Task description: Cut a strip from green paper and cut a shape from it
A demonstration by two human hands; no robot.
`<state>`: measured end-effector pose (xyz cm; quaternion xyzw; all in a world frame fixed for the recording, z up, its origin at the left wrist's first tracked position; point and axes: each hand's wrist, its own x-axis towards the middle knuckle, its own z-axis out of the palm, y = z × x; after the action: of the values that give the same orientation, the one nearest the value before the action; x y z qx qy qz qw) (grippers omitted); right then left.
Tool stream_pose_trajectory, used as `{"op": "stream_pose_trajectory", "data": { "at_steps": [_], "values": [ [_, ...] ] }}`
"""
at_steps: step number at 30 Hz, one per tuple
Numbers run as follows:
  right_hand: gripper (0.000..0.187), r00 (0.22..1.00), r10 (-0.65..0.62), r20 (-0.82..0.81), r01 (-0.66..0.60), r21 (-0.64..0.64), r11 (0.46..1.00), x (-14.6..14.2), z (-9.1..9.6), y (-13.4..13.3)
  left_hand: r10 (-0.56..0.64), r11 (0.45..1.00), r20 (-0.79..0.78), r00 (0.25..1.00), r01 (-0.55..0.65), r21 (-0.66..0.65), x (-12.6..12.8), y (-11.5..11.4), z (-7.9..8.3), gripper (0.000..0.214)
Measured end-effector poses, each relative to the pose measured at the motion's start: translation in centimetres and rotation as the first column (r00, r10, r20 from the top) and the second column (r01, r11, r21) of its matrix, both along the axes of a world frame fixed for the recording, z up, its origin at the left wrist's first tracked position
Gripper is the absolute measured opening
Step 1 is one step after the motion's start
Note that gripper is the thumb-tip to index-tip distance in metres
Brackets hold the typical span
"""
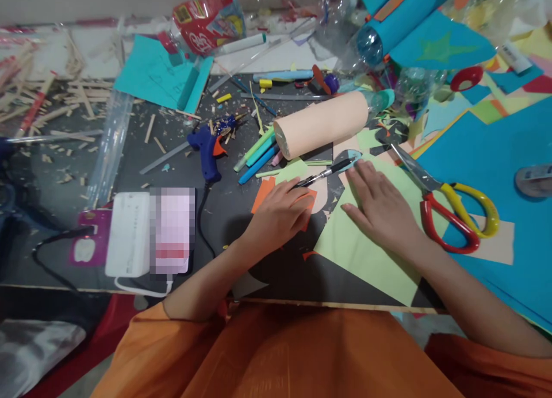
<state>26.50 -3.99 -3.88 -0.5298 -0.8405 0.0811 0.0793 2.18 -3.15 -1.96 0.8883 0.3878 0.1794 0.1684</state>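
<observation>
Wood sticks (73,102) litter the far left corner of the desk (228,214), while a white power bank (127,234) and a phone (172,228) lie by its near edge, left of centre. Beyond them rests a blue glue gun (208,150). The left hand (280,211), fingers loosely bent, lies over orange paper (262,194) at one end of a pen (325,173) — whether it grips the pen I cannot tell. Past it, mid-desk, lies a bottle wrapped in peach paper (323,122): its body looks covered, but it carries no added shapes, unlike the blue-covered bottle (414,18) towards the far right corner. The right hand (379,205) lies spread and empty on a pale green sheet (379,266), which looks largely whole — paper cutting seems only partly done. Scissors (433,190) lie idle beside it, with blue paper (474,145) along the right edge.
</observation>
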Motion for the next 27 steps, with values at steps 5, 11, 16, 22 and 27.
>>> {"op": "stream_pose_trajectory", "data": {
  "at_steps": [5, 11, 16, 22, 27],
  "values": [
    [0.076, 0.99, 0.135, 0.033, -0.135, 0.008, 0.991, -1.3, 0.0, -2.0, 0.054, 0.999, 0.03, 0.998, -0.054, -0.008, -0.2, -0.1, -0.5, 0.029],
    [0.078, 0.972, 0.234, 0.023, -0.234, 0.01, 0.972, -2.6, -0.2, -4.4, 0.076, 0.997, 0.057, 0.995, -0.077, 0.018, 0.0, -0.3, -0.9, 0.029],
    [0.067, 0.944, 0.326, -0.042, -0.326, 0.014, 0.945, -3.6, 0.1, -5.7, 0.101, 0.993, 0.02, 0.995, -0.103, 0.063, 0.2, -0.7, -1.0, 0.028],
    [0.043, 0.983, 0.006, -0.181, 0.014, 0.11, 0.994, -1.1, 2.5, -2.8, -0.091, 0.996, -0.056, 0.994, 0.091, -0.01, 0.4, -0.8, -0.1, 0.03],
    [0.026, 0.989, -0.129, -0.071, 0.133, 0.058, 0.989, 2.2, 2.7, -0.1, -0.32, 0.947, -0.11, 0.941, 0.319, -0.028, 0.4, -1.3, 0.0, 0.034]
  ]
}}
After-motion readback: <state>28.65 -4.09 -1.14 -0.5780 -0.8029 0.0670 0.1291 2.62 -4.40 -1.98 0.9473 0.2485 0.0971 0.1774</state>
